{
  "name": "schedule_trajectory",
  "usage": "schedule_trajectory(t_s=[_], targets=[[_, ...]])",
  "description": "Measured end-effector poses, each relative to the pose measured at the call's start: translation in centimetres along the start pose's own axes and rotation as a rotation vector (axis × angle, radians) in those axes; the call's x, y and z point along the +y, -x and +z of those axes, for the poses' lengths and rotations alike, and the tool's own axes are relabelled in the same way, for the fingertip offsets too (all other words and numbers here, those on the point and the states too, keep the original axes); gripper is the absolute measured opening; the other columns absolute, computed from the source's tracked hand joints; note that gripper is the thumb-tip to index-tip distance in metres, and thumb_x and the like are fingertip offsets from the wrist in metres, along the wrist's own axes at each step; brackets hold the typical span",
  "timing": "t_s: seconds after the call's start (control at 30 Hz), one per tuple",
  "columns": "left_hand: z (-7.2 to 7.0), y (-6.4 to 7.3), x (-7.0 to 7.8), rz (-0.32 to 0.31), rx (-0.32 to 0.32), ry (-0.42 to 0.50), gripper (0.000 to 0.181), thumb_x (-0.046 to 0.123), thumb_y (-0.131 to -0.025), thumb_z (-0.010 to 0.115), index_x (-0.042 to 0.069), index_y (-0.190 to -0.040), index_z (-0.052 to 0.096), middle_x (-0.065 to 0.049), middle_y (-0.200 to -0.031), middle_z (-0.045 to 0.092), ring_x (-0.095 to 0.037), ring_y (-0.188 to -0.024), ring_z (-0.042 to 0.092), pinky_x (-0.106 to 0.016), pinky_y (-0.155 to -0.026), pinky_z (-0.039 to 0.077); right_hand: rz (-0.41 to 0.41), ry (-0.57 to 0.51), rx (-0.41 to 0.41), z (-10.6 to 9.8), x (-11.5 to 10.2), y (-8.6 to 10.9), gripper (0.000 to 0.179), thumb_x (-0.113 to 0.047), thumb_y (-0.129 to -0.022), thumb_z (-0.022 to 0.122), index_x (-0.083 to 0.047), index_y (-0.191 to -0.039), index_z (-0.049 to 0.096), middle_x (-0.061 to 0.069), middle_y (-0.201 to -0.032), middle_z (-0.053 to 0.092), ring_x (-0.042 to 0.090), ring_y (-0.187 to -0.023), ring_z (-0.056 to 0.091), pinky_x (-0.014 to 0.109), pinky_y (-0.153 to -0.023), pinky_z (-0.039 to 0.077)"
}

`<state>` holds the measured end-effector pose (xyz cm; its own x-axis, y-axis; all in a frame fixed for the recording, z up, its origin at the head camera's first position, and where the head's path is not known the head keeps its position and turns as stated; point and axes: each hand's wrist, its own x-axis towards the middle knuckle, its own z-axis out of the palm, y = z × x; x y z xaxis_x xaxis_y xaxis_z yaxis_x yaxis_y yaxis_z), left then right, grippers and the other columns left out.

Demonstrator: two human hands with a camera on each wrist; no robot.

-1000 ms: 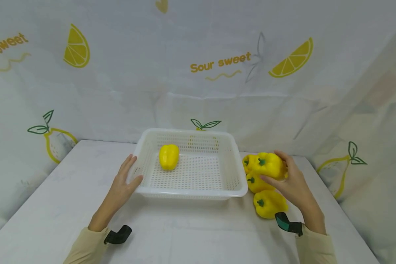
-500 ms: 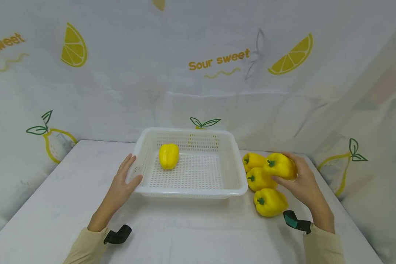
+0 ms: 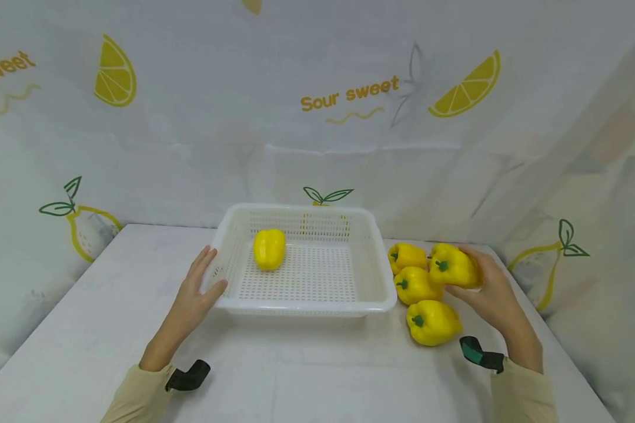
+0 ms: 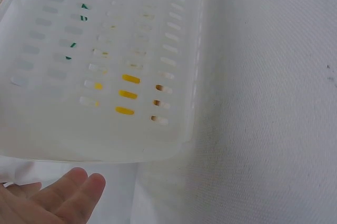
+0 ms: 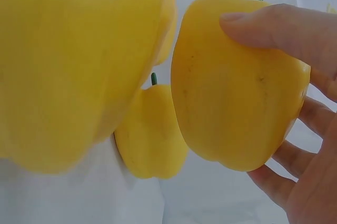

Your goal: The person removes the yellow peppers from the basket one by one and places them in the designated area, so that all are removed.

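Note:
My right hand (image 3: 494, 296) holds a yellow bell pepper (image 3: 454, 267), its green stem facing left. In the right wrist view the thumb lies across the top of this bell pepper (image 5: 237, 87) and the other fingers are behind it. Three more yellow bell peppers lie to its left and front: a back one (image 3: 407, 257), a middle one (image 3: 415, 286) and a front one (image 3: 434, 323). My left hand (image 3: 193, 299) is at the left end of a white plastic basket (image 3: 307, 306), fingers extended along its side and thumb by the rim. One yellow bell pepper (image 3: 269, 249) lies inside the basket.
The basket stands on a white-covered table (image 3: 307, 370), close to the peppers' left. A lemon-printed white curtain (image 3: 217, 129) hangs behind and at the sides. Black wrist mounts (image 3: 189, 376) sit on both cuffs.
My right hand has moved to the right with the bell pepper, away from the basket, uncovering more of the back and middle peppers. The left hand and the basket have stayed put.

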<state>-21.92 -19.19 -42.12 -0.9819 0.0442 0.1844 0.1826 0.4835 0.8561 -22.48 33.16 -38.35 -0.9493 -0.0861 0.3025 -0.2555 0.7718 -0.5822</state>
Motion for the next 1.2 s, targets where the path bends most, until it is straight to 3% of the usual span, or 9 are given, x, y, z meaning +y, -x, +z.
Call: schedule_trajectory(t_s=[0.53, 1.2], targets=[[0.1, 0.1, 0.1, 0.002, 0.005, -0.007, 0.071, 0.016, -0.097, 0.056, 0.0, -0.157, 0.02, -0.017, -0.167, 0.005, -0.045, -0.152, 0.011, -0.07, -0.115, 0.019, 0.103, 0.028, -0.032, -0.3, 1.9, 0.3, 0.084, -0.011, -0.085, 0.077, 0.003, -0.152, 0.028, 0.036, -0.148, 0.034, 0.054, -0.13, 0.034, 0.072, -0.103, 0.031], [0.1, 0.1, 0.1, -0.001, 0.009, -0.008, 0.07, 0.015, -0.097, 0.056, 0.001, -0.156, 0.021, -0.017, -0.167, 0.006, -0.045, -0.152, 0.009, -0.071, -0.115, 0.017, 0.145, 0.034, -0.08, -0.2, 3.2, 0.4, 0.081, -0.006, -0.083, 0.074, 0.009, -0.149, 0.029, 0.04, -0.146, 0.032, 0.056, -0.129, 0.031, 0.073, -0.103, 0.028]])
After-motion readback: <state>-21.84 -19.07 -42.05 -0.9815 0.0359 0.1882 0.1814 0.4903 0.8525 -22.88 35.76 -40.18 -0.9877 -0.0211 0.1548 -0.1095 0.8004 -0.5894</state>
